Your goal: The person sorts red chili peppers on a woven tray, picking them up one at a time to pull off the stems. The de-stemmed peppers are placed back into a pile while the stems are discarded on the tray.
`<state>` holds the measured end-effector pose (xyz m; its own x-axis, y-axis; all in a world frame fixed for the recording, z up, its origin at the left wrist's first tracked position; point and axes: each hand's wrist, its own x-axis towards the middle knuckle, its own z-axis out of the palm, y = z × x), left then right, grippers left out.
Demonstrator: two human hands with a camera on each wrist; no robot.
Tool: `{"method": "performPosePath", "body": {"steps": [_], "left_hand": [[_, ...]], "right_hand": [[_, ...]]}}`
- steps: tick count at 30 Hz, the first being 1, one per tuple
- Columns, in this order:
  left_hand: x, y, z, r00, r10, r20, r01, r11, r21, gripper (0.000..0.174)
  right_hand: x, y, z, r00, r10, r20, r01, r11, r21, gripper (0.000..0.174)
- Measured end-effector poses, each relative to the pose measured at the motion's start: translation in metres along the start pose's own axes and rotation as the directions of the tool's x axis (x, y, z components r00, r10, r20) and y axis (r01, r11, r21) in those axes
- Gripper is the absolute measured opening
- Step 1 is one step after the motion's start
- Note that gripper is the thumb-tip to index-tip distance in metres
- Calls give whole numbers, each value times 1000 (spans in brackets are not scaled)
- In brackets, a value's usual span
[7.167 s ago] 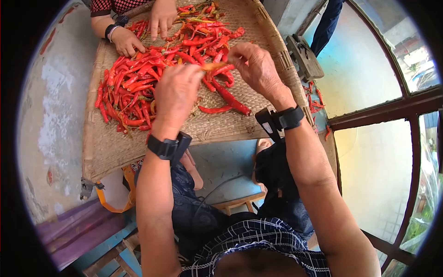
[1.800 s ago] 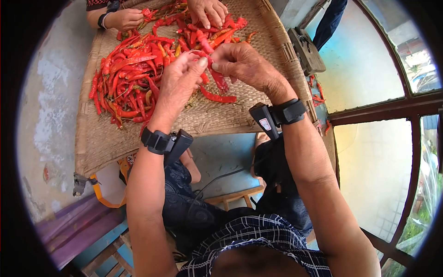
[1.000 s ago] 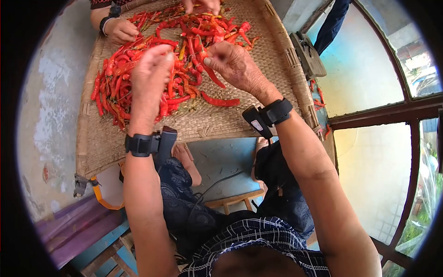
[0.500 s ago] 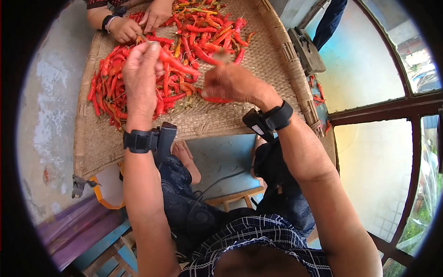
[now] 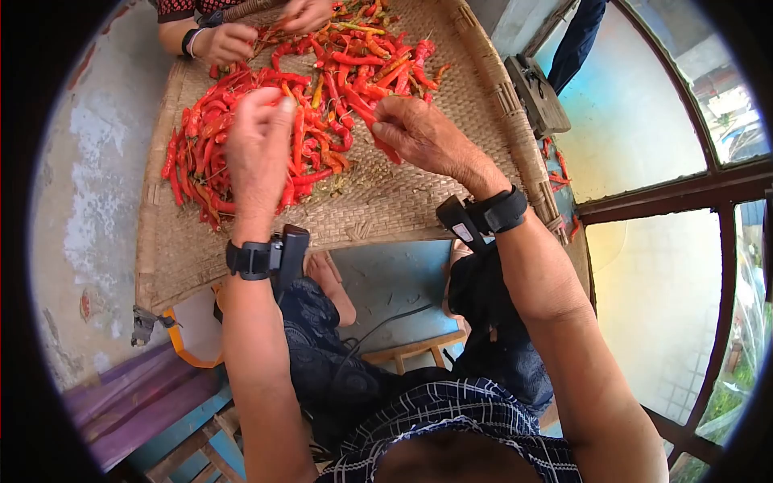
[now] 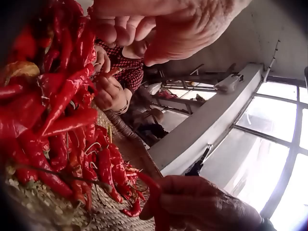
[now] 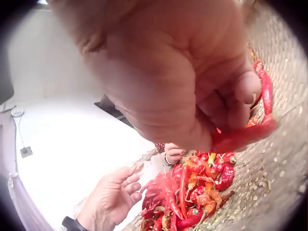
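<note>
A wide woven bamboo tray (image 5: 419, 201) bears a heap of red chili peppers (image 5: 208, 149) on its left side and a looser spread farther back. My right hand (image 5: 435, 137) pinches one red chili pepper (image 7: 246, 136) between thumb and fingers, to the right of the heap. In the left wrist view the same pepper (image 6: 155, 204) hangs down from the fingertips. Over the heap's front right part is my left hand (image 5: 259, 149), its fingers loosely bent and nothing showing in them. The right wrist view shows this left hand (image 7: 111, 198) with its fingers apart.
Across the tray, another person's hands (image 5: 225, 42) work over more peppers. A raised rim (image 5: 515, 117) edges the tray's right side. Beyond it stand a wooden stool (image 5: 535, 97) and a framed window (image 5: 652, 306). A plastered wall (image 5: 93, 193) is on the left.
Half a second ago my left hand held a red pepper; now it shows none. My right hand has risen slightly with a pepper, and the lone pepper at the front is gone from its spot.
</note>
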<state>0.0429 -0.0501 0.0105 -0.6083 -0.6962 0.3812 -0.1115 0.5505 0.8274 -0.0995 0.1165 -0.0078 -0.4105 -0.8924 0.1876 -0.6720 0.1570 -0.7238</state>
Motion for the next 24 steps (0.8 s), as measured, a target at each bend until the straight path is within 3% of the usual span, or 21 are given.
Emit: {"method": "performPosePath", "body": {"steps": [1,2,4,5,6,10,12,13,15,16,18,19,21,24], "left_hand": [[-4,3,7,983,-66,172,93,984,-154,40],[-8,4,16,961,-93,259,144,972,-186,37],[-11,11,24,872,-162,462,285,935,-211,30],[-11,12,25,873,-159,462,282,936,-210,30],[-11,12,26,881,-136,453,275,927,-256,29],[-5,7,26,922,-109,370,252,897,-363,21],[0,4,19,951,-168,259,257,896,-362,16],[2,5,14,965,-186,187,245,896,-371,19],[10,-4,1,972,-206,111,228,939,-258,20],[10,-9,-1,974,-202,102,222,939,-262,20],[10,-14,-5,989,33,-147,-23,997,69,24],[8,-10,-8,986,41,-159,-30,997,74,24],[4,2,-11,976,93,-197,-35,959,282,31],[6,0,-9,976,146,-163,-104,964,244,31]], "right_hand": [[1,-5,-1,998,56,37,-62,982,176,17],[3,0,8,1000,-2,2,1,959,282,20],[6,-2,11,997,-67,-34,73,971,226,21],[6,-3,12,989,-131,-65,140,976,169,21],[8,-4,12,996,-78,-41,86,965,249,21],[6,5,4,997,-52,-53,63,965,253,19],[9,23,3,971,-39,-238,40,999,-4,16],[11,31,2,970,-46,-237,45,999,-11,16],[17,40,0,917,28,-398,-105,979,-174,13],[21,42,-1,921,84,-381,-146,980,-137,14],[27,43,1,919,3,-395,-94,973,-211,16],[31,41,4,913,-63,-402,-55,960,-275,19],[37,35,12,915,-130,-381,-12,938,-347,26],[43,21,26,926,-192,-324,9,871,-490,39]]}}
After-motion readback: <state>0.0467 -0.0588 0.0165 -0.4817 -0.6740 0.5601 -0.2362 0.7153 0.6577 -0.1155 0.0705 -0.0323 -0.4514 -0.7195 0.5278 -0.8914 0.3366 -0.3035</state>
